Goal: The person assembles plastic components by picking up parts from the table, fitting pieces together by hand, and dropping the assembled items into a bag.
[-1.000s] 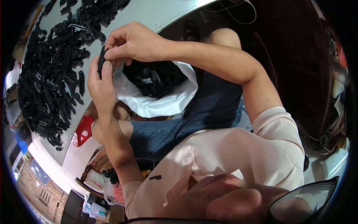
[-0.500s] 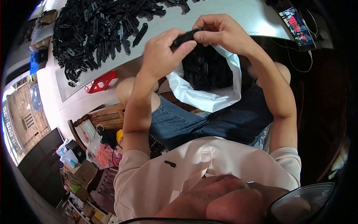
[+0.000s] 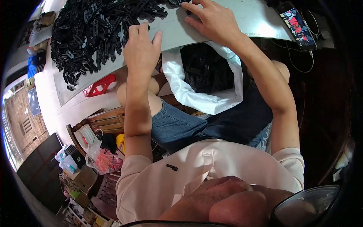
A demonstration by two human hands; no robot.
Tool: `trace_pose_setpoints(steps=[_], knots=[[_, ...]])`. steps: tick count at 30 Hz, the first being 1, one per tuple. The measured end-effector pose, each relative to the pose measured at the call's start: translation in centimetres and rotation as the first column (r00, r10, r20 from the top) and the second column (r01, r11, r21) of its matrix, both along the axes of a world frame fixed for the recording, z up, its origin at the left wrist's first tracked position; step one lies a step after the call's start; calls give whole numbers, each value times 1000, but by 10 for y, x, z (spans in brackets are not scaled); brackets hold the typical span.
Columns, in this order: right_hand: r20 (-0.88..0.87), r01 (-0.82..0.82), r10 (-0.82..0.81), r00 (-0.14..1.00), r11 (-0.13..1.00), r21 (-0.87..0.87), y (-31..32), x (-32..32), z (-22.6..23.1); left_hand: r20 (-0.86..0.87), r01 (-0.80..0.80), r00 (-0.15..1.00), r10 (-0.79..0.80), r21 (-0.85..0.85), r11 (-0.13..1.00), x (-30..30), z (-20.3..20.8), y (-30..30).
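Note:
A large heap of narrow black plastic parts (image 3: 94, 34) covers the table's left side. My left hand (image 3: 141, 47) lies at the heap's near right edge, thumb spread from the fingers; its fingertips are over a black part that is mostly hidden. Farther right, my right hand (image 3: 215, 20) reaches across the table, thumb and fingers apart. Its fingertips touch or nearly touch a few small black parts (image 3: 174, 3) at the upper picture edge. Between my knees sits an open white sack (image 3: 189, 99) with many black parts (image 3: 208, 70) inside.
The white table (image 3: 257, 20) has its near edge just above the sack. A phone (image 3: 298, 28) with a lit screen stands at the right, its white cable hanging down. A red stool (image 3: 99, 86) is under the table, and a wooden chair (image 3: 104, 123) with bags stands left.
Both hands held a black part above the sack before. They have separated and moved forward onto the table, left hand to the heap, right hand to the far parts. That part is no longer visible.

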State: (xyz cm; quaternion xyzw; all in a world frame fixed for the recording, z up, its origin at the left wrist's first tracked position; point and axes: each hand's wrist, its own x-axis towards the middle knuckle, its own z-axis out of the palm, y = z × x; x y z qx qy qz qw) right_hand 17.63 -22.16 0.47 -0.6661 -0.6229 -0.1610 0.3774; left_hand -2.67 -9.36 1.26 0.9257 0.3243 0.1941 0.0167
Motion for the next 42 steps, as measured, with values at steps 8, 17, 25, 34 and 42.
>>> trace_pose_setpoints(steps=[8, 17, 25, 34, 42], knots=[[-179, -11, -24, 984, 982, -191, -12, -2, 1, 11, 119, 993, -119, 13, 993, 13, -6, -27], [-88, 280, -310, 947, 927, -252, -4, 14, -2, 209, 342, 928, -308, -148, 928, 22, -5, -36], [-171, 315, -369, 914, 908, -277, -5, -1, 23, 166, 285, 954, -251, -232, 930, 16, -10, -26], [-69, 328, -374, 925, 877, -350, -7, 4, 8, 243, 237, 957, -157, -343, 909, 19, -3, -28], [-92, 313, -385, 918, 848, -428, -14, 4, 6, 215, 179, 972, -99, -395, 901, 22, -4, -26]])
